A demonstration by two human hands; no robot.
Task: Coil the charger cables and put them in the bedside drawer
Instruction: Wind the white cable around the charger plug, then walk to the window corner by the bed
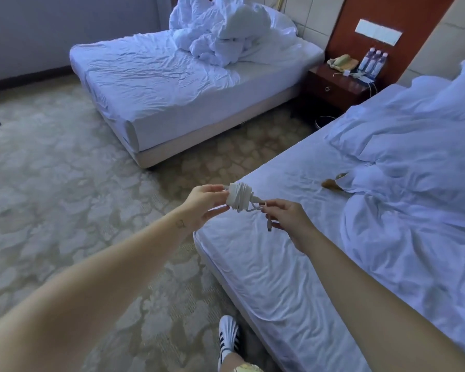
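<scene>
White cable [239, 197] sat wound in a tight bundle above the bed [274, 269] corner, left hand [204, 205] clamped round it, right hand [290, 224] pinching its loose end, I think; the drawer [329, 88] stood shut beyond the bed's head.

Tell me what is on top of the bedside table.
On the bedside table sit a telephone, three water bottles and white cables. Its drawer is closed, so its contents are hidden.
</scene>
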